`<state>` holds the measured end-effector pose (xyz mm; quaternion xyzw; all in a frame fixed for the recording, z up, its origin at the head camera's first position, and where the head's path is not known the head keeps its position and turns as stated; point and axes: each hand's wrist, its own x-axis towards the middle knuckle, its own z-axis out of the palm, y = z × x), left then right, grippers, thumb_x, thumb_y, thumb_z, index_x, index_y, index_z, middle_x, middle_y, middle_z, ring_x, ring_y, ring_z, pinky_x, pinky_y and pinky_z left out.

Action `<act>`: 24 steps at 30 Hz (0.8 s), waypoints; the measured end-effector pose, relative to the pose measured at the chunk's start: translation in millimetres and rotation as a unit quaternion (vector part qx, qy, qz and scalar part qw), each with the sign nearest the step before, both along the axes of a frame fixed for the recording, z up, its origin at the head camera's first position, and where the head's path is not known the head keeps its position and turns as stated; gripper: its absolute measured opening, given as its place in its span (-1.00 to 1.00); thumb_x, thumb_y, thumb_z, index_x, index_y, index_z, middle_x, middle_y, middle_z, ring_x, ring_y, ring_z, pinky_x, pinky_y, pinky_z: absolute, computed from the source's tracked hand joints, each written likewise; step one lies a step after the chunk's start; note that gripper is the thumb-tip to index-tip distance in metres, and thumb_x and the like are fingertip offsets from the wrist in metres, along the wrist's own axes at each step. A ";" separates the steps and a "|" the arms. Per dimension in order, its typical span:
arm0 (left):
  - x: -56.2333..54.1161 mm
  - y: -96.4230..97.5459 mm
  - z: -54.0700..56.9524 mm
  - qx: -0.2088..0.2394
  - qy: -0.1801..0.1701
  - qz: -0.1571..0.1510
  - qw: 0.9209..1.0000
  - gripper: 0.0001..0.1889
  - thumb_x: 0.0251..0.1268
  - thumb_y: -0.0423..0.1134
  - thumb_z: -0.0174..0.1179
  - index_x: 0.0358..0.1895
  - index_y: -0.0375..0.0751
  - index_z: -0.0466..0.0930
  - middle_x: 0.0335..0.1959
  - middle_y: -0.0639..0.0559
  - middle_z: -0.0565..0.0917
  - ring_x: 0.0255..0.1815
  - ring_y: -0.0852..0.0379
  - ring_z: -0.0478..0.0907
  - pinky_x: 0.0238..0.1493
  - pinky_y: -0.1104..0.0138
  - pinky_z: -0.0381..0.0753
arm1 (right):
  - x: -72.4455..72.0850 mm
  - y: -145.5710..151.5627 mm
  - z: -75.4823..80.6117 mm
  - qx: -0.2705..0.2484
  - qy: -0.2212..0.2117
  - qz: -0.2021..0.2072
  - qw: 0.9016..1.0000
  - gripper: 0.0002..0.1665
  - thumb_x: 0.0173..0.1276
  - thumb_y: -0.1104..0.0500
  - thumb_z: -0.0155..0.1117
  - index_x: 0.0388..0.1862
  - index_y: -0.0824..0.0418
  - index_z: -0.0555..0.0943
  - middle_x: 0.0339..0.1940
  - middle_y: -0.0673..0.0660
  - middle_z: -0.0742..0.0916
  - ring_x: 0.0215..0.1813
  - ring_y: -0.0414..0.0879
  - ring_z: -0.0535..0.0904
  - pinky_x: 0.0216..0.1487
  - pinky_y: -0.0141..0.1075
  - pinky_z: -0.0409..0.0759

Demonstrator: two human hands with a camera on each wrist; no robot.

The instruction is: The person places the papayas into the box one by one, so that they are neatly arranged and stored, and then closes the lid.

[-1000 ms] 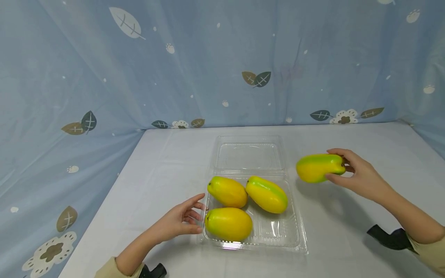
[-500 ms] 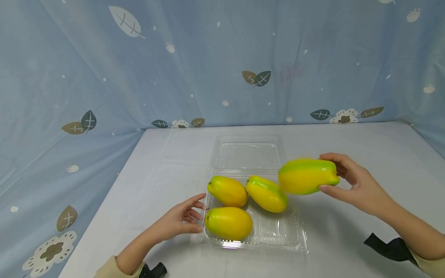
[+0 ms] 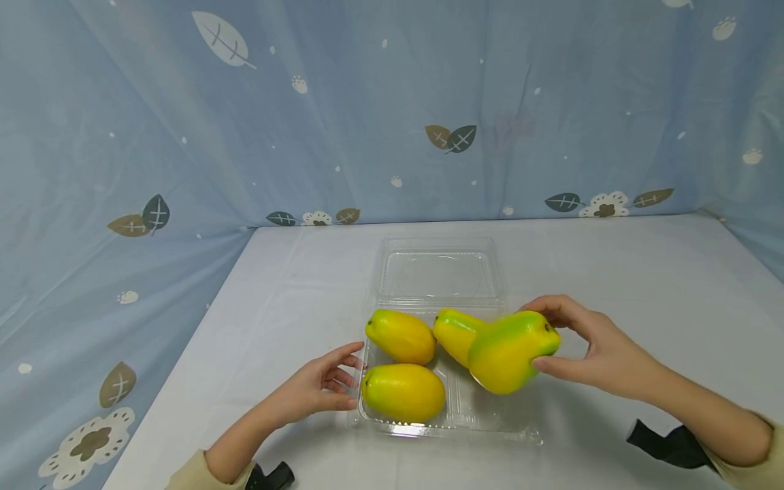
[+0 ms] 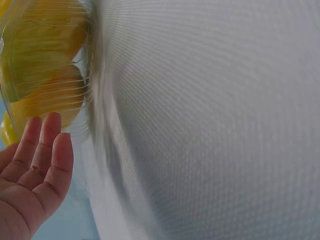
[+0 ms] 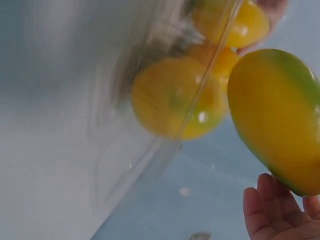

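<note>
My right hand (image 3: 597, 350) grips a yellow-green papaya (image 3: 507, 357) by its narrow end, thumb on the near side and fingers on the far side. The papaya is tilted above the right part of a clear plastic clamshell box (image 3: 456, 412), partly hiding another papaya (image 3: 454, 333) there. Two more papayas lie in the box's left half, a rear papaya (image 3: 401, 337) and a front papaya (image 3: 403, 393). My left hand (image 3: 318, 386) is at the box's left wall, fingers loosely extended and holding nothing. In the left wrist view, its fingertips (image 4: 51, 122) are close to the wall; contact is unclear.
The box's hinged lid (image 3: 437, 275) lies folded back behind it on a white tablecloth (image 3: 306, 286). A blue leaf-patterned curtain (image 3: 392, 88) hangs behind and to the sides. Black straps show at both wrists, such as the right strap (image 3: 667, 446).
My right hand has carried its papaya leftward and nearer, from beside the box to over its right part. The papaya's wide end has turned toward me. My left hand stays in place.
</note>
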<state>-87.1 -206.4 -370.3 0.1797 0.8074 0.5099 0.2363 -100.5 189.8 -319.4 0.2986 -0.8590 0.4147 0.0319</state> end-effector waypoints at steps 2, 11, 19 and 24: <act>-0.2 0.2 -0.1 0.000 0.001 -0.001 1.000 -0.18 0.08 -0.24 0.31 0.37 -0.36 0.07 0.08 -0.27 0.42 -0.10 -0.04 0.50 -0.12 0.44 0.54 | 0.7 -5.0 -0.2 0.011 -0.001 0.014 1.000 -0.36 0.00 0.27 0.44 0.09 0.07 0.43 -0.05 -0.16 0.59 -0.13 -0.29 0.48 -0.06 -0.47 0.46; 0.1 0.7 0.5 0.004 -0.001 0.001 1.000 -0.20 0.07 -0.25 0.32 0.36 -0.36 0.10 0.06 -0.26 0.42 -0.11 -0.02 0.49 -0.13 0.44 0.54 | -0.1 -21.5 -2.4 0.015 0.006 0.083 0.996 -0.39 0.07 0.18 0.41 0.13 0.10 0.44 0.01 -0.08 0.59 -0.08 -0.31 0.47 -0.07 -0.42 0.51; 0.2 0.5 1.5 0.000 0.001 0.000 1.000 -0.20 0.07 -0.24 0.31 0.36 -0.37 0.10 0.06 -0.26 0.42 -0.11 -0.03 0.49 -0.12 0.43 0.54 | -1.5 -31.3 -3.5 0.039 -0.008 0.095 0.995 -0.44 0.10 0.07 0.39 0.10 0.01 0.45 0.02 -0.11 0.58 -0.04 -0.29 0.48 -0.05 -0.37 0.54; 0.7 0.4 2.0 -0.001 0.002 -0.001 1.000 -0.20 0.07 -0.24 0.31 0.35 -0.37 0.10 0.06 -0.26 0.43 -0.11 -0.02 0.50 -0.12 0.42 0.55 | -1.5 -34.9 -1.1 0.058 -0.029 0.104 0.993 -0.42 0.13 0.00 0.36 0.14 0.04 0.44 0.07 -0.03 0.57 0.02 -0.19 0.48 0.00 -0.27 0.55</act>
